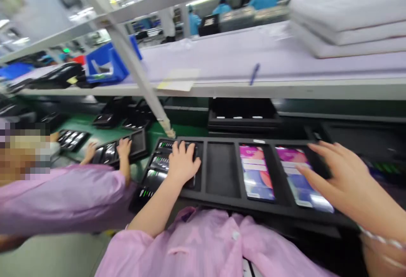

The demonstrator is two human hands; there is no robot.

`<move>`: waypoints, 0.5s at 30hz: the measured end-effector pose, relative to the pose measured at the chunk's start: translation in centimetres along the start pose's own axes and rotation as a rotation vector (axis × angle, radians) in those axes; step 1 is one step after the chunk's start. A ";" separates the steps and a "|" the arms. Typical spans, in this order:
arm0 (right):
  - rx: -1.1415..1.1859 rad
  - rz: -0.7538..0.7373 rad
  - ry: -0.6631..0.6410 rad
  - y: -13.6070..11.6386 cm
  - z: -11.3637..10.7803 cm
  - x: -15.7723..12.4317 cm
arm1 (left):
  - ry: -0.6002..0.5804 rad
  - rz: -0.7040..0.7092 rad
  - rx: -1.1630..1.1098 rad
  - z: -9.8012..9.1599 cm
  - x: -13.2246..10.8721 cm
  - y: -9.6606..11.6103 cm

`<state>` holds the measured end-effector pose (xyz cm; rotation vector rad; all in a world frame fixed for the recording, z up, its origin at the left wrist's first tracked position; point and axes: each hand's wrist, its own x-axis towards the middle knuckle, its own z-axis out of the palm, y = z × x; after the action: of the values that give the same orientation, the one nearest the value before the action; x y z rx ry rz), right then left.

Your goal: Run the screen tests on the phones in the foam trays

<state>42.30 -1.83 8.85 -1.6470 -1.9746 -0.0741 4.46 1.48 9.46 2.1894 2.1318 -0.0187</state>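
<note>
A long black compartment tray (222, 200) lies in front of me. My left hand (182, 165) rests palm down at its left part, fingers spread, over a dark, glossy phone-like piece (192, 182) that it partly covers. Two smartphones with pink and blue fronts lie flat in the tray: a middle phone (256, 171) and a right phone (301, 177). My right hand (339, 175) is over the right phone's edge, thumb and fingers apart; whether it touches the phone I cannot tell. Left of my left hand, several dark pieces (157, 179) with green marks sit in a row.
A co-worker in a pink sleeve (79, 196) handles another black tray (138, 141) on the left. Stacked black trays (242, 114) stand behind mine. A slanted white post (139, 78) and a shelf edge (228, 90) cross above the bench. A pen (254, 74) lies on the shelf.
</note>
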 end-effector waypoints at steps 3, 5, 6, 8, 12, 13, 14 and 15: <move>0.086 -0.095 0.096 -0.3 -1.3 5.6 | 0.027 0.025 0.030 0.4 1.3 -0.7; 0.122 -0.192 0.138 -1.4 -1.5 10.9 | 0.043 0.040 0.023 0.7 1.6 -1.1; 0.118 -0.211 0.115 -2.2 -1.2 13.7 | 0.057 0.049 0.011 0.9 1.7 -1.4; 0.062 -0.181 0.090 -3.8 -0.3 19.0 | 0.115 0.072 -0.021 1.2 2.0 -2.3; -0.143 -0.099 -0.159 -5.7 1.3 27.4 | 0.291 0.154 -0.079 2.6 3.9 -5.0; -0.170 -0.099 -0.181 -5.8 1.5 28.9 | 0.317 0.199 -0.094 3.0 4.6 -5.6; -0.191 -0.106 -0.193 -5.9 1.5 30.1 | 0.338 0.250 -0.114 3.3 5.3 -6.0; -0.206 -0.113 -0.194 -6.0 1.5 31.0 | 0.371 0.276 -0.133 3.6 5.8 -6.3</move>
<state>33.52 24.92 23.28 -1.7237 -2.2719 -0.1715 -1.52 7.22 5.14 2.5407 1.8918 0.5707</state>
